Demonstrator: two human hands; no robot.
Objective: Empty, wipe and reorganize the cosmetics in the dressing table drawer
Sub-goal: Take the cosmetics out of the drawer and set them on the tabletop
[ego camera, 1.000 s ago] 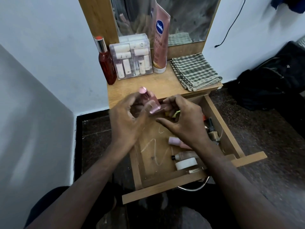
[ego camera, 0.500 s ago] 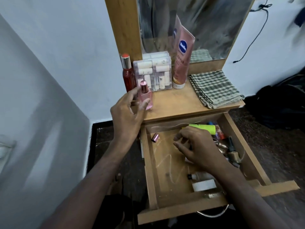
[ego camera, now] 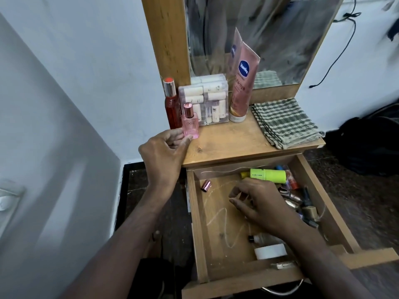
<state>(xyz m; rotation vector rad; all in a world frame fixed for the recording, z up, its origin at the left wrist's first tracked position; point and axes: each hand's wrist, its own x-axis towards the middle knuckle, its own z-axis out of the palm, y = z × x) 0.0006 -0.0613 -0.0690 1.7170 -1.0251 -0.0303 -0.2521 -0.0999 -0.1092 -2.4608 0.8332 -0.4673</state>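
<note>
On table (ego camera: 233, 143) edge, pink perfume btl (ego camera: 190, 123) is pinched upright by left hand (ego camera: 164, 152). Right hand (ego camera: 259, 203), fingers loosely curled w/ nothing held, is hovered over open drawer (ego camera: 197, 223).

Left hand (ego camera: 164, 152): arm extended forward, fingers (ego camera: 176, 134) loosely curled, thumb tip forward. Right hand (ego camera: 257, 203): palm down, lower and nearer, fingers bent, forearm running back to the lower right.

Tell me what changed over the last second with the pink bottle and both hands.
The left hand carried the pink perfume bottle from above the drawer up to the tabletop, standing it by the red bottle, fingertips still on it. The right hand dropped into the drawer, holding nothing. Green tube and checked cloth stayed.
</note>
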